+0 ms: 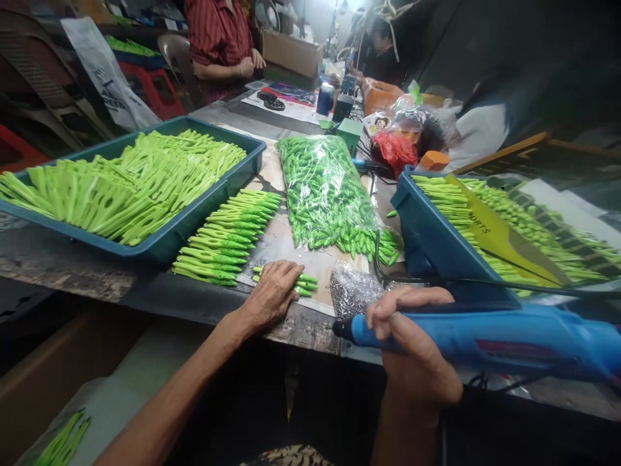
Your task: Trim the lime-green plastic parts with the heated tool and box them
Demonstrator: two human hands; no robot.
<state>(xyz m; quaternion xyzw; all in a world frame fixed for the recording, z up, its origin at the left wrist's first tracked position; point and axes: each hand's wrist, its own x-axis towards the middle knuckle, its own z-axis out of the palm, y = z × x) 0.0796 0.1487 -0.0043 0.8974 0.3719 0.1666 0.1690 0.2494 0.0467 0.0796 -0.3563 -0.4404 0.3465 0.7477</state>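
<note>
My right hand (417, 343) is wrapped round a blue electric screwdriver (485, 336), held level over the table's front edge with its black tip pointing left. My left hand (274, 294) presses down on a few slim green plastic pieces (305, 285), its fingers bent over them and partly hiding them. Just beyond it lies a neat row of similar light green pieces with darker green ends (223, 239). Between my hands sits a clear bag of small silver screws (356, 291). Behind that, a clear bag of small green plastic parts (325, 188) spills some from its mouth.
A blue tray (160, 236) heaped with light green pieces stands left. Another blue bin (436, 239) with green pieces and a yellow bag is at right. A black cable (460, 280) crosses it. A person in a striped shirt (213, 45) stands across the table; another person sits farther back.
</note>
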